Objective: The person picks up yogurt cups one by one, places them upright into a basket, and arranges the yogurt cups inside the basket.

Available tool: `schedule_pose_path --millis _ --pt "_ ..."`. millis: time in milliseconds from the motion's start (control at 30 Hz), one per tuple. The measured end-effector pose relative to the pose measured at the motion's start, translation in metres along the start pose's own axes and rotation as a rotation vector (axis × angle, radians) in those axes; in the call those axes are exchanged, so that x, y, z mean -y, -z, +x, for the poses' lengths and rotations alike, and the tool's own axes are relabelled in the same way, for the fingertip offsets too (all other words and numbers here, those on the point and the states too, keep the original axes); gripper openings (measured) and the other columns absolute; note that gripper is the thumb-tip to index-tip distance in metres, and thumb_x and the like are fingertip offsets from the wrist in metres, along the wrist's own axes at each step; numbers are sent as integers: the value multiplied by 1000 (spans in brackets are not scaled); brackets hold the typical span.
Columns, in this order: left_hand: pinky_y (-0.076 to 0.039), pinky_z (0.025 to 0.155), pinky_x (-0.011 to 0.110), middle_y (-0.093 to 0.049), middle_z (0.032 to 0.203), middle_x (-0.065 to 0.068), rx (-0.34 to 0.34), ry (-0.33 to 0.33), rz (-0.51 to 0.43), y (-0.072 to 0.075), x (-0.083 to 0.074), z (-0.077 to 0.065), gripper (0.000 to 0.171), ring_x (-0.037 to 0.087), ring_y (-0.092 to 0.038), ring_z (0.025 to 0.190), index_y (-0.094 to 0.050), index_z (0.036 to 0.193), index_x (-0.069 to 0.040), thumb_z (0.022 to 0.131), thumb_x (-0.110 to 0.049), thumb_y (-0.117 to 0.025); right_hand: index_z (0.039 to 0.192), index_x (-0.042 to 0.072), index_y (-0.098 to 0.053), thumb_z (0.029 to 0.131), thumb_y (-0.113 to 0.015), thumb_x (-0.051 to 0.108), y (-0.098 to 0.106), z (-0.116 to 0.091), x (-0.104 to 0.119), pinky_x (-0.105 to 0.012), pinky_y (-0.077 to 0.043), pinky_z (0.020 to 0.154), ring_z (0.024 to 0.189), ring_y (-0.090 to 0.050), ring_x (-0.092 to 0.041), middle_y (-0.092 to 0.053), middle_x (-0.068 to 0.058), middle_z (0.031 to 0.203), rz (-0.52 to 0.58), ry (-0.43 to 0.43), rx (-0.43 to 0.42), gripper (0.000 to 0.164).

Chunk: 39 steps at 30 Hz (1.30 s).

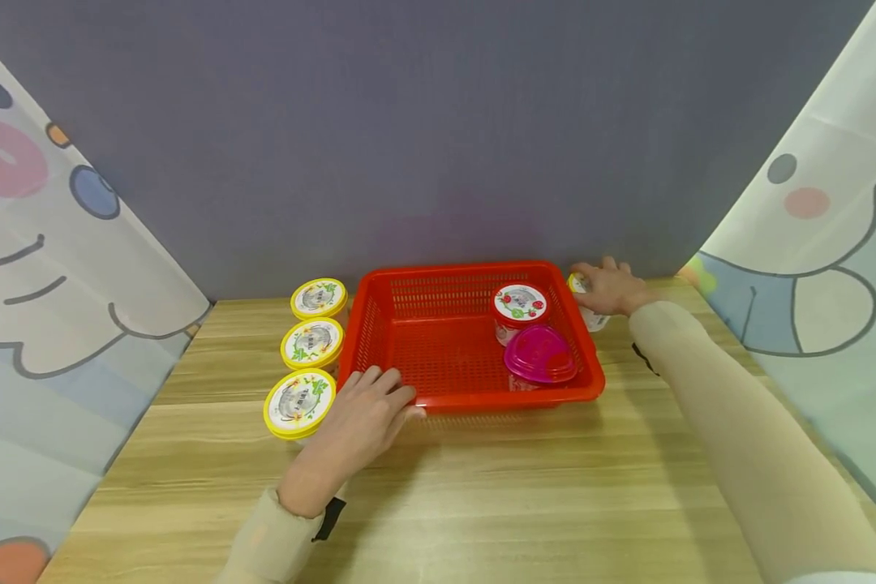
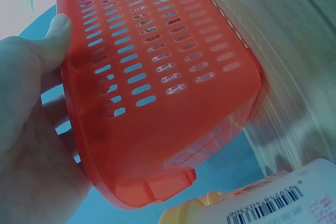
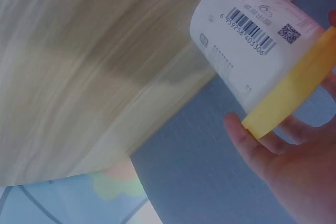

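Observation:
My left hand (image 1: 368,410) grips the front-left rim of a red plastic basket (image 1: 496,400). The left wrist view shows the thumb on the outer side of the rim and the fingers over the inner side. Beyond the basket's right end, my right hand (image 1: 610,290) holds a white tub with a yellow lid (image 1: 596,321) by its lid. In the right wrist view the fingers curve around the yellow lid (image 3: 291,90), and a barcode shows on the tub's side. Inside the basket at the right are a red-lidded tub (image 1: 521,303) and a magenta-lidded container (image 1: 540,354).
Left of the basket, three yellow-lidded tubs stand in a row: a back one (image 1: 319,298), a middle one (image 1: 311,342) and a front one (image 1: 299,403). A grey panel (image 1: 409,146) rises behind the wooden table (image 1: 518,495). Cartoon-printed sheets flank both sides.

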State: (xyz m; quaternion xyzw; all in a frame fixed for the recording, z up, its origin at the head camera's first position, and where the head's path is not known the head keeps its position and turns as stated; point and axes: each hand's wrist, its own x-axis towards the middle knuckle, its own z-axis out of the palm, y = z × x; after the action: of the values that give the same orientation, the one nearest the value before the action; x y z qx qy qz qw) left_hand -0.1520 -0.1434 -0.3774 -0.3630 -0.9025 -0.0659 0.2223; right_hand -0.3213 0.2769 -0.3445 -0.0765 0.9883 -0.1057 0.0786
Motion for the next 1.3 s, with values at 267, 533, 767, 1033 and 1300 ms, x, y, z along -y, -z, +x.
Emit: schedule_pose_path --millis 267,533,767,1033,1300 --pt "-40 71 33 -54 86 -2 6 -3 0 -1 1 0 18 21 -47 80 -74 97 -15 92 -32 -76 152 11 -37 97 -51 57 2 -2 1 -72 -43 87 118 -34 -57 -31 -36 137 -4 -2 4 73" --pt "-38 70 32 -52 85 -2 3 8 -10 0 1 1 22 20 -45 79 -74 96 -15 93 -37 -74 152 11 -37 96 -54 49 12 -8 -3 -70 -45 79 116 -34 -57 -31 -36 134 7 16 -28 69" --pt "-39 70 33 -53 85 -2 7 8 -10 0 1 0 21 20 -46 79 -74 96 -15 93 -36 -74 151 12 -38 96 -54 55 20 -12 1 -69 -46 78 114 -36 -55 -35 -34 129 8 18 -45 72" --pt "-40 71 34 -54 86 -2 8 15 1 0 2 0 20 22 -48 81 -74 97 -15 93 -34 -75 150 13 -40 95 -56 55 27 -15 8 -69 -46 77 112 -36 -53 -36 -33 128 15 38 -67 72" --pt "-39 71 33 -53 84 -2 12 7 -1 1 0 -1 22 21 -48 79 -74 96 -15 92 -37 -75 149 13 -44 94 -58 52 35 -27 13 -63 -49 72 109 -37 -49 -39 -31 127 -41 69 -87 69"
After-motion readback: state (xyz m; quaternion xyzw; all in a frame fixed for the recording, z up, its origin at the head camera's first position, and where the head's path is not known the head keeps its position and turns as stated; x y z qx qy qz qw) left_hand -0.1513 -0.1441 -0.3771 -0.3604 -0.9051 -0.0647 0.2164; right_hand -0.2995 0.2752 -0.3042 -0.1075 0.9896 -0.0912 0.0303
